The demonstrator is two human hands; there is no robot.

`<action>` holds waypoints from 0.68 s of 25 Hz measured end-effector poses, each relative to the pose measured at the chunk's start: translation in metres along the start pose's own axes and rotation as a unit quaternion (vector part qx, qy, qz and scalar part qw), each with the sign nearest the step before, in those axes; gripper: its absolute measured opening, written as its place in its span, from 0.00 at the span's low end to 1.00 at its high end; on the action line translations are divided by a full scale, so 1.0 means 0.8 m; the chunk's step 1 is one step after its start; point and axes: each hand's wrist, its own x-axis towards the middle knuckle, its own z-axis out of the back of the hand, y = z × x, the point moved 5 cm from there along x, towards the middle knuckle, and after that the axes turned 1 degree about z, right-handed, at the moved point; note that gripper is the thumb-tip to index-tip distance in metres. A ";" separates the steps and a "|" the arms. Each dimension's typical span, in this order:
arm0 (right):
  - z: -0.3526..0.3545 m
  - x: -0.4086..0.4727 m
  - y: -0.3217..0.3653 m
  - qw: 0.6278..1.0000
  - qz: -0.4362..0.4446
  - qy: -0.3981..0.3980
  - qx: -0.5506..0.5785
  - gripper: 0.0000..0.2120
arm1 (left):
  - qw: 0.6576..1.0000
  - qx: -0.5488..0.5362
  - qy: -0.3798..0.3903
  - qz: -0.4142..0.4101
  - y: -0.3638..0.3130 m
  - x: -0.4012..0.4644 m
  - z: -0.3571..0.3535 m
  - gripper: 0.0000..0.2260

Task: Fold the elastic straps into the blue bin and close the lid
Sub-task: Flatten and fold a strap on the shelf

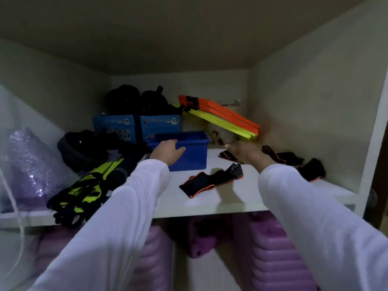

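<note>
An open blue bin (pixel 193 153) stands on the white shelf (pixel 210 204), with no lid on it. My left hand (pixel 167 151) grips the bin's front left rim. A black elastic strap with orange edging (pixel 212 181) lies flat on the shelf in front of the bin. My right hand (pixel 246 153) hovers open and blurred over a second strap (pixel 225 154). More black straps (pixel 282 157) lie to the right, one (pixel 312 170) near the side wall.
Two blue boxes (pixel 136 128) with black discs on top stand behind the bin. Orange and yellow slats (pixel 220 116) lean at the back right. Black and yellow gear (pixel 84 185) and a purple bag (pixel 27 166) fill the left. Purple ribbed items (pixel 270 255) sit below.
</note>
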 end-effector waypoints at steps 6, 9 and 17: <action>-0.081 -0.026 -0.017 0.991 -0.006 0.118 -0.066 0.28 | 0.996 0.025 0.082 0.031 0.033 -0.022 -0.074 0.25; -0.105 -0.031 -0.018 0.987 0.006 0.148 -0.059 0.25 | 0.994 0.020 0.102 0.022 0.041 -0.036 -0.101 0.21; -0.131 -0.033 -0.020 0.988 0.022 0.150 -0.029 0.20 | 0.994 -0.008 0.110 0.012 0.042 -0.049 -0.121 0.18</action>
